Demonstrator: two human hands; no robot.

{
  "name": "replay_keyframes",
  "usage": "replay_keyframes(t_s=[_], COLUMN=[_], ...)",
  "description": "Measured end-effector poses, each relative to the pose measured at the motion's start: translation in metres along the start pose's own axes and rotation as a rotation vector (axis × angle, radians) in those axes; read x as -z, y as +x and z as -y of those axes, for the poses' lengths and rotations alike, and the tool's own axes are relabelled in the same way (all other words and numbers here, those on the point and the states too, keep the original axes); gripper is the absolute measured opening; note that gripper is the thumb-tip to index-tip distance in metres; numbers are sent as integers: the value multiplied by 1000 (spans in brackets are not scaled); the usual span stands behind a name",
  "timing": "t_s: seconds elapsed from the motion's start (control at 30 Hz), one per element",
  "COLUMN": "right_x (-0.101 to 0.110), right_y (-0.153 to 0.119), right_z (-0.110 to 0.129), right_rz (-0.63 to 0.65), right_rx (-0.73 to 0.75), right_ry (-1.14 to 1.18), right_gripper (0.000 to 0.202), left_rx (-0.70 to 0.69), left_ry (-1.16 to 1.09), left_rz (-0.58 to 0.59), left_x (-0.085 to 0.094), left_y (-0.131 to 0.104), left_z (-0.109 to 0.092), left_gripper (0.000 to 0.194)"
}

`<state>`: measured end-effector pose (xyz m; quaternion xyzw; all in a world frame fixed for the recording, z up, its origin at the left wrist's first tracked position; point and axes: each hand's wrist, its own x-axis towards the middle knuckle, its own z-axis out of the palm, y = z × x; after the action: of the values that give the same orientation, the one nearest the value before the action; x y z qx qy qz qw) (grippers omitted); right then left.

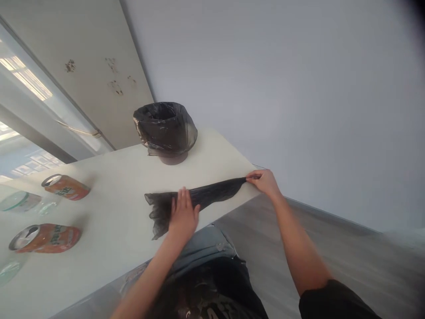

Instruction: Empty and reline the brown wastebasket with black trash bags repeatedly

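A black plastic garbage bag (215, 193) lies stretched lengthwise near the front edge of the white table, its left end fanned out in loose folds. My left hand (183, 213) rests flat on the bag with the fingers extended, pressing it against the tabletop. At the bag's narrow right end, my right hand (264, 180) pinches the gathered tip between thumb and fingers, by the table's corner. Behind the bag stands a small trash bin (173, 158), lined with another black bag (169, 137) folded over its rim.
Two orange drink cans (68, 187) stand on the left of the white table (116, 204). Beside them are clear containers, one with a greenish rim (15, 201). A pale wall (282, 88) rises behind the table, and a cabinet-like panel (89, 44) stands at the back left.
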<state>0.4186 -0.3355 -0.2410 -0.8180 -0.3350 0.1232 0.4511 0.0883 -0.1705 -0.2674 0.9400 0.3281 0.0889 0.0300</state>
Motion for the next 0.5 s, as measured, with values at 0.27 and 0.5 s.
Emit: replay_keyframes(t_s=[0.27,0.5], right_x=[-7,-7], right_y=[4,5], right_z=[-14,-20], right_rz=[-43,-29], right_rx=[6,95], right_ry=[8,-53], right_gripper=[29,32], left_rx=[375,168], left_ry=[59,-64], left_rz=[-65,-284], left_x=[21,53], left_y=[-71,-28], left_z=[94,8], left_gripper=[76,64])
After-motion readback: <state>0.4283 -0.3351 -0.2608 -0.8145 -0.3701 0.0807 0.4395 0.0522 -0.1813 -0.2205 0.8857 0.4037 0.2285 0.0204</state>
